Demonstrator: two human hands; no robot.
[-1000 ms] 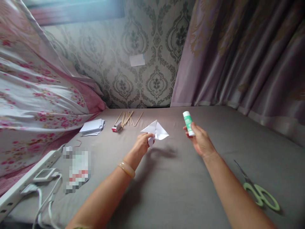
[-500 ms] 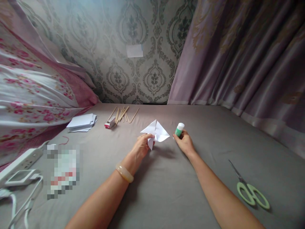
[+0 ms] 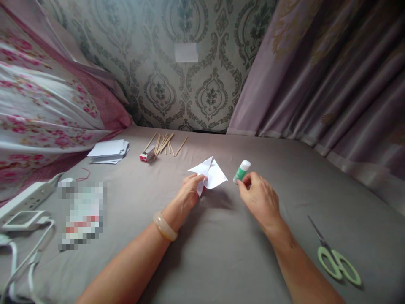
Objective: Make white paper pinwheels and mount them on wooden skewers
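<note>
My left hand [image 3: 189, 193] pinches a folded white paper shape [image 3: 212, 174] by its lower corner and holds it just above the grey bed sheet [image 3: 202, 253]. A pale bangle sits on that wrist. Right beside the paper, my right hand [image 3: 257, 197] grips a small green and white glue stick [image 3: 242, 171], tilted with its white cap pointing up and to the right. The two hands are a short gap apart.
Green-handled scissors [image 3: 335, 259] lie at the right. Wooden sticks [image 3: 163, 144], a small red box [image 3: 147, 155] and a stack of white paper [image 3: 109, 150] lie at the back left. A power strip [image 3: 25, 198] with cables is at the left edge; a curtain [image 3: 332, 76] hangs at the right.
My right hand has brought the glue stick down and leftward, close to the paper shape. The left hand has kept its pinch on the paper. The view has shifted slightly.
</note>
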